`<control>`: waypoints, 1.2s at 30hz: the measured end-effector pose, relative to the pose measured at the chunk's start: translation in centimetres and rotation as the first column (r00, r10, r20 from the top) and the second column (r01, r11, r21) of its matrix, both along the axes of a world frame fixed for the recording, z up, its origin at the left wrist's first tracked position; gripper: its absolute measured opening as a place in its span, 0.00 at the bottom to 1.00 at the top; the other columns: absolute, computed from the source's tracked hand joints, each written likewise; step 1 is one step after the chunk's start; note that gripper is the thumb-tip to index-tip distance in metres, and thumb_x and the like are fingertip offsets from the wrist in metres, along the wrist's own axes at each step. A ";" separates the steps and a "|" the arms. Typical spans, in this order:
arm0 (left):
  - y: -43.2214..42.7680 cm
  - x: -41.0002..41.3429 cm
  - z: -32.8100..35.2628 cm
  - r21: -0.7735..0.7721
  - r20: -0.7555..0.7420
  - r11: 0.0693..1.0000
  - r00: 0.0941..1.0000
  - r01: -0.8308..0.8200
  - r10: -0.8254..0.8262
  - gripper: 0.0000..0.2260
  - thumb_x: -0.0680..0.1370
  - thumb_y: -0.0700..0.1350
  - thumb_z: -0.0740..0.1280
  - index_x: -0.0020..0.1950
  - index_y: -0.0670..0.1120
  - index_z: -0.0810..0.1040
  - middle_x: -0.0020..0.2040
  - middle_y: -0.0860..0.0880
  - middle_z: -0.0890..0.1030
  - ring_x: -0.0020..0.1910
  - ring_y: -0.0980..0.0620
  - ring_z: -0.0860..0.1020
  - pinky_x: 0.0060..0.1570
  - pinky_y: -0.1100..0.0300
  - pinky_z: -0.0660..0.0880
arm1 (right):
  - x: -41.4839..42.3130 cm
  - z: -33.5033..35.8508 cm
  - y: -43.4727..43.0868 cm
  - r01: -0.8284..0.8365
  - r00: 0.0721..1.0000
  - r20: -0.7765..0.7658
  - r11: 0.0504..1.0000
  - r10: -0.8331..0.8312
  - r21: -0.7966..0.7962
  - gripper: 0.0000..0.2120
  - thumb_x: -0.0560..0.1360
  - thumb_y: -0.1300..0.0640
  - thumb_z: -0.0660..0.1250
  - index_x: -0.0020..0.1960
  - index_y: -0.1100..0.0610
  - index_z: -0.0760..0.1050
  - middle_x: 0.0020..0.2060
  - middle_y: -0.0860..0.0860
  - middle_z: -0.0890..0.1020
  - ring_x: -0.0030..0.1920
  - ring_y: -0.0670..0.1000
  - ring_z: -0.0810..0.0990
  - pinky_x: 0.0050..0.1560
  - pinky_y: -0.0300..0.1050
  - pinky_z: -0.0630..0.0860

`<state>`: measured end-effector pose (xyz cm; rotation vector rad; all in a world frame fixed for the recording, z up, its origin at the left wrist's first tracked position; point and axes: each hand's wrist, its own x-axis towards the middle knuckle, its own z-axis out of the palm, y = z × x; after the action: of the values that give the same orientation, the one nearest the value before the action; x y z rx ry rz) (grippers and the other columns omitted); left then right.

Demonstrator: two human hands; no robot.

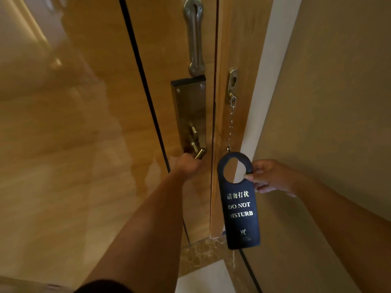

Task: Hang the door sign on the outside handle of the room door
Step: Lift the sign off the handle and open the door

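Observation:
A dark blue door sign (240,212) with gold "DO NOT DISTURB" lettering and a round hole at its top hangs upright in front of the door frame. My right hand (271,176) pinches it at the right rim of the hole. My left hand (187,163) is closed around the brass lever handle (198,152) on the inner side of the wooden door (101,115). The handle sits at the bottom of a tall brass lock plate (190,111). The door looks shut against its frame; its outside is hidden.
A metal slide guard (194,37) is mounted above the lock plate. A security chain (231,121) dangles from the frame beside the sign. A beige wall (330,102) stands at the right. A marble threshold (203,252) lies below.

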<state>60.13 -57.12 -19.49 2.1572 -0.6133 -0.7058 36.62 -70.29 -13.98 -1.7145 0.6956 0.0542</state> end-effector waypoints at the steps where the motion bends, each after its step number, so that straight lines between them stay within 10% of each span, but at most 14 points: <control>1: 0.1 -0.1 -0.1 -0.012 -0.010 1.000 1.000 0.007 -0.007 0.04 0.71 0.45 0.69 0.41 0.45 0.78 0.34 0.49 0.76 0.32 0.53 0.75 0.29 0.61 0.67 | 0.2 0.1 0.1 -0.012 1.000 0.015 1.000 0.012 0.011 0.07 0.71 0.57 0.70 0.49 0.51 0.78 0.47 0.54 0.83 0.42 0.52 0.84 0.38 0.39 0.81; 21: 7.5 -9.3 0.5 -0.061 -0.123 0.989 0.982 0.134 -0.140 0.06 0.69 0.48 0.73 0.37 0.47 0.80 0.35 0.49 0.80 0.35 0.52 0.77 0.37 0.55 0.73 | 0.0 2.2 2.7 -0.126 0.984 0.147 0.980 0.103 0.153 0.18 0.63 0.51 0.74 0.52 0.54 0.78 0.46 0.54 0.85 0.45 0.54 0.84 0.46 0.46 0.77; 29: 13.2 -16.4 4.1 0.402 0.277 0.896 0.907 0.189 -0.316 0.13 0.73 0.55 0.67 0.49 0.46 0.80 0.46 0.45 0.82 0.44 0.48 0.79 0.46 0.51 0.79 | -5.1 3.3 8.1 -0.233 0.960 0.183 0.969 0.214 0.086 0.14 0.69 0.54 0.72 0.53 0.57 0.79 0.46 0.56 0.83 0.44 0.53 0.82 0.38 0.40 0.78; 36: 19.6 -24.2 5.8 0.628 0.577 0.777 0.697 -0.047 -0.425 0.05 0.73 0.46 0.62 0.38 0.49 0.74 0.35 0.50 0.77 0.31 0.52 0.74 0.25 0.57 0.64 | -12.6 3.6 14.7 -0.233 0.944 0.225 0.971 0.239 -0.056 0.08 0.71 0.55 0.71 0.50 0.55 0.80 0.41 0.51 0.84 0.37 0.47 0.84 0.35 0.39 0.79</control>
<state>35.91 -37.53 -13.66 3.0319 -1.1621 -0.1354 23.98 -55.62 -10.40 -1.7901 0.3181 0.0112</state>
